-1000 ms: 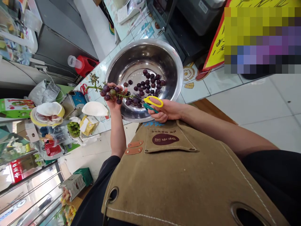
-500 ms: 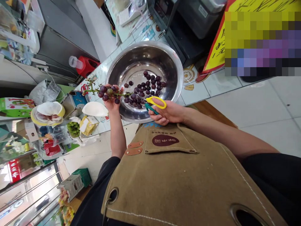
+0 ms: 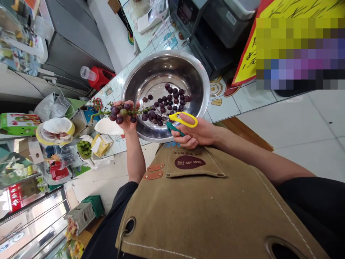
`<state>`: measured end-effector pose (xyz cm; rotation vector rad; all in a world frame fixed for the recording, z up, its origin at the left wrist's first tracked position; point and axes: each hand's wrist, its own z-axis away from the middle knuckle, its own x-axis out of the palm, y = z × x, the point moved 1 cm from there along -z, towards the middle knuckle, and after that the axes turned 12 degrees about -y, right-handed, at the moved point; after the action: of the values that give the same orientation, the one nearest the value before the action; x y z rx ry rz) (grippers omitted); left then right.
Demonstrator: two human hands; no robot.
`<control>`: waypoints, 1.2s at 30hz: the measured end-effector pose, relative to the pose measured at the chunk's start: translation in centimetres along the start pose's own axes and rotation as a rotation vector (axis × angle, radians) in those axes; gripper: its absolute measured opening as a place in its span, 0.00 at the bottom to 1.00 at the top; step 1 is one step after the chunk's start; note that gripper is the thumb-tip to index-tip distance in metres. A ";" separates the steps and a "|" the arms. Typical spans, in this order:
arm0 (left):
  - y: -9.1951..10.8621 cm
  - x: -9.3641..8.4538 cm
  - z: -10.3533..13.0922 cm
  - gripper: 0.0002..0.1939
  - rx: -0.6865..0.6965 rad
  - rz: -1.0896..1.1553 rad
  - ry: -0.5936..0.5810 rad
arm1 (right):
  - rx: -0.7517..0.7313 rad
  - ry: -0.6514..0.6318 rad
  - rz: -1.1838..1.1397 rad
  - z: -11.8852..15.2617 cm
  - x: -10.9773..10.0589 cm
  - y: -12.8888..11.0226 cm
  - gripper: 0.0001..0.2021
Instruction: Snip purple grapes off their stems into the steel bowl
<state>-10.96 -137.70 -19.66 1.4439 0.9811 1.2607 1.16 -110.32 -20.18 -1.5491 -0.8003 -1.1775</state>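
Observation:
My left hand (image 3: 129,124) is closed around a bunch of grapes (image 3: 123,112) at the near left rim of a steel basin (image 3: 198,82). Bare green stem sticks out to the left of it, and more stem with dark grapes reaches over the basin. In my right hand (image 3: 195,133) is a pair of scissors (image 3: 183,118) with one yellow and one green handle, the handles spread apart. The blades point left toward the bunch, partly hidden among grapes. Loose purple grapes (image 3: 175,99) lie on the basin's floor.
The basin stands on a tiled counter (image 3: 225,106). Behind it is a dark machine (image 3: 199,36), with a yellow sign (image 3: 249,59) to the right. A red jug (image 3: 101,78) stands at the left. Green grapes (image 3: 84,148) and a yellow package (image 3: 101,144) lie farther left.
The scissors' handles have spread wider and my right hand has shifted slightly right and down. My left hand has turned the bunch a little and brought it slightly lower.

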 end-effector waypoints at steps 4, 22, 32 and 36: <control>0.4 0.4 0.3 0.25 -0.064 -0.043 0.028 | -0.029 -0.070 -0.027 -0.4 0.0 -0.4 0.35; 0.5 1.9 0.6 0.26 -0.047 -0.021 0.071 | -0.125 -0.097 -0.275 -2.3 -0.2 -0.5 0.25; -0.9 0.4 -0.6 0.17 0.063 0.141 0.021 | -0.182 -0.057 -0.172 -1.5 0.6 -0.6 0.28; -1.4 1.2 -0.7 0.12 0.103 0.161 0.096 | -0.262 -0.220 -0.165 -1.9 1.5 -0.2 0.20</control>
<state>-11.49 -136.14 -20.75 1.5803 1.0223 1.4251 0.86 -112.18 -18.62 -1.8809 -0.9626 -1.2857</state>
